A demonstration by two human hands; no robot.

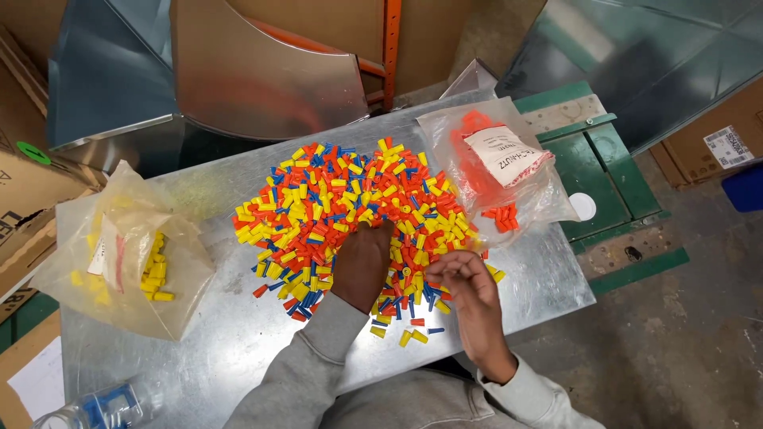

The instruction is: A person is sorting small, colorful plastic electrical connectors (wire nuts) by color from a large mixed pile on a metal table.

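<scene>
We see a heap of small plastic caps (pixel 350 210), orange, yellow and blue all mixed, spread over the middle of a galvanised metal table (pixel 230 349). The near edge of the heap thins out into loose pieces just in front of us. Our left hand (pixel 362 262) lies palm down on that near edge, its fingers pushed in among the caps and loosely curled; we cannot tell whether it grips any. Our right hand (pixel 465 278) sits just beside it at the heap's lower right fringe, fingers bent inward and drawn close together as if pinching, though what lies between them is too small to make out. A few stray caps lie between the two wrists.

To the left, well apart from the heap, a clear bag of yellow caps (pixel 127 254) rests on the table. To the right, touching the heap's far edge, lies a clear bag of orange caps (pixel 497 159). A plastic bottle (pixel 99 409) lies at the near left corner.
</scene>
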